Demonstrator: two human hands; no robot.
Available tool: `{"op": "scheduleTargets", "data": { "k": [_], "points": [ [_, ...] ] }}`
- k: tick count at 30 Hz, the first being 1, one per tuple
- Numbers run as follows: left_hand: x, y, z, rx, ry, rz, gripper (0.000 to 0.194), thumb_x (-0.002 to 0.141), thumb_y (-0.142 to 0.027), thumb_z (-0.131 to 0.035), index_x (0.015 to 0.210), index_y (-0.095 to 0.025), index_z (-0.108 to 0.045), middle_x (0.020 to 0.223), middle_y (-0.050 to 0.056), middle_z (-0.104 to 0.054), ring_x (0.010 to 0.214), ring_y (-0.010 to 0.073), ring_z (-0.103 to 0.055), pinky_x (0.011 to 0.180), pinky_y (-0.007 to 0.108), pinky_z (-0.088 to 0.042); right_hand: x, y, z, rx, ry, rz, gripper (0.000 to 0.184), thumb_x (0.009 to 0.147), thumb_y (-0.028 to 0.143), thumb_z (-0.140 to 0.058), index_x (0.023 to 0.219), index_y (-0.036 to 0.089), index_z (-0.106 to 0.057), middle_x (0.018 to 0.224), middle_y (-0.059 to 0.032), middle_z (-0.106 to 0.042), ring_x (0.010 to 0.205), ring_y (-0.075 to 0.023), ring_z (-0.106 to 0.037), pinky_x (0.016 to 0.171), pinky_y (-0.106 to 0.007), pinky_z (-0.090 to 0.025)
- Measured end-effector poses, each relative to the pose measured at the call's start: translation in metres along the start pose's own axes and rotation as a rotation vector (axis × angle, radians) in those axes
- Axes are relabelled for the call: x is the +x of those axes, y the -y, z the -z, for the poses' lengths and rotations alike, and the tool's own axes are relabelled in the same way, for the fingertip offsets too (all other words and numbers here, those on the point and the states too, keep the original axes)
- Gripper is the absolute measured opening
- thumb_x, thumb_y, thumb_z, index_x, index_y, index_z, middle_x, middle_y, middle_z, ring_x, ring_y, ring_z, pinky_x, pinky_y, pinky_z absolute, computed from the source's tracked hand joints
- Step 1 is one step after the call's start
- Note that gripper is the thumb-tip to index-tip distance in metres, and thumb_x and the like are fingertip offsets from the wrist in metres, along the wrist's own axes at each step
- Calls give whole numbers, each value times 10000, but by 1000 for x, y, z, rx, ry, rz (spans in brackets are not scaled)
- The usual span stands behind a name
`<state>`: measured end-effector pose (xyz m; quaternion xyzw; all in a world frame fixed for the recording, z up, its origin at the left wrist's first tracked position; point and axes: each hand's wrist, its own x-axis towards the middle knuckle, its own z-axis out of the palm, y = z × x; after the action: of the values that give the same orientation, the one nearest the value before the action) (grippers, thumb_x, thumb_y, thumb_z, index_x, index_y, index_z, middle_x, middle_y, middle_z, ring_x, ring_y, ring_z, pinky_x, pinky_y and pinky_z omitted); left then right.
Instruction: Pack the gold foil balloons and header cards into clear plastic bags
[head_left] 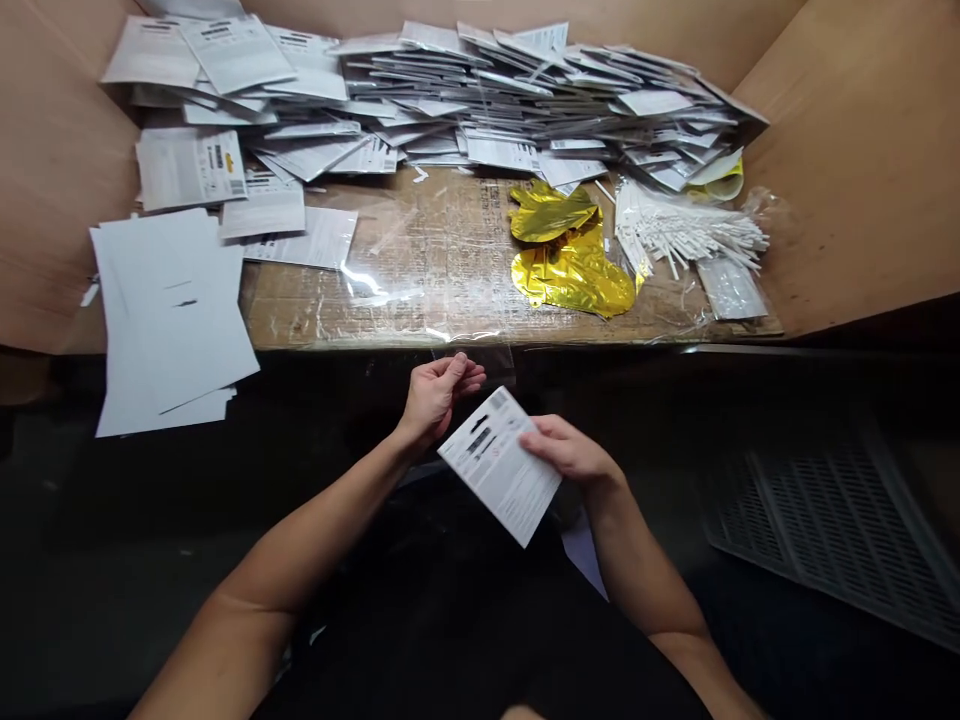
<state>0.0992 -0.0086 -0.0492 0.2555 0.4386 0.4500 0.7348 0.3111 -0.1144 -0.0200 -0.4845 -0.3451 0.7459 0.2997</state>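
My right hand [568,452] grips a white printed card [499,465] by its right edge, just in front of the table's near edge. My left hand [439,390] is curled with fingertips pinched on a clear plastic sleeve [480,358] that hangs at the table edge, just above the card. Both hands are below the tabletop over my dark lap.
The cardboard-covered table [420,270] holds a wide heap of packed white cards [480,100] at the back, a stack of blank white sheets [169,320] at left, gold foil balloons [574,265] and a bag of white sticks [686,235] at right. Cardboard walls surround it. A grey grille [840,520] lies low right.
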Motion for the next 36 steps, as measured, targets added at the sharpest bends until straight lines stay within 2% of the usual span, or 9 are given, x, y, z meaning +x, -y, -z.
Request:
{"op": "scheduleTargets", "data": {
  "k": [2,8,13,16,20,23,26,31,36],
  "points": [
    [-6,-4,0,21,48,62,487,697,-551,-976,863,-128,-804,941,137,-824,863,240,-804,785,332,-650,6,-6,-5,7,66,-11,573,836,647,-835,1098,138,-799,1006,-116,-824,905,-271,-786,837,-377,-612],
    [-22,-19,14,144,213,173,522,754,-537,-931,1046,-115,-830,957,156,-827,772,247,-766,700,360,-623,30,-8,-6,-63,-221,157,514,920,631,-744,1096,150,-783,986,-97,-818,859,-255,-768,789,-352,-593],
    [-25,-1,15,78,103,6,516,670,-377,-1003,1058,-121,-776,968,119,-825,800,206,-764,760,324,-616,27,-7,-21,-343,-376,322,423,1047,470,-609,1372,211,-685,1300,-100,-768,1141,-294,-732,993,-414,-576],
    [-24,20,13,53,-13,-118,474,704,-408,-986,1005,-137,-740,886,73,-810,758,171,-745,741,295,-610,25,-14,-39,-416,-463,448,487,1073,386,-559,1542,255,-552,1473,-86,-685,1301,-288,-673,1104,-409,-534],
    [-27,40,14,49,-97,-184,441,776,-509,-929,912,-147,-717,819,53,-786,691,156,-719,665,272,-590,26,-26,-53,-432,-583,477,532,1089,363,-515,1599,214,-481,1476,-116,-683,1333,-297,-666,1097,-417,-555],
    [-29,40,17,63,-92,-189,424,795,-515,-917,876,-151,-714,797,48,-779,665,154,-713,633,266,-581,25,-30,-52,-416,-563,482,551,1092,370,-520,1618,217,-456,1490,-116,-676,1318,-291,-681,1120,-429,-551],
    [-27,34,18,57,-99,-229,430,723,-429,-981,946,-158,-733,894,63,-814,767,179,-765,720,290,-619,24,-28,-48,-433,-503,502,563,1092,368,-528,1632,234,-446,1553,-104,-633,1390,-290,-640,1180,-439,-517],
    [-31,30,15,38,-107,-211,420,754,-451,-960,957,-163,-731,842,46,-807,719,163,-749,715,282,-614,26,-30,-51,-410,-613,524,576,1096,404,-532,1634,222,-435,1518,-122,-657,1306,-293,-689,1091,-421,-581],
    [-35,0,20,51,109,-5,544,664,-349,-1020,1108,-145,-782,1070,118,-834,916,242,-795,852,357,-645,32,-28,-46,-381,-510,540,614,1090,455,-554,1633,208,-409,1519,-138,-646,1320,-291,-678,1123,-437,-563]
  ]
}}
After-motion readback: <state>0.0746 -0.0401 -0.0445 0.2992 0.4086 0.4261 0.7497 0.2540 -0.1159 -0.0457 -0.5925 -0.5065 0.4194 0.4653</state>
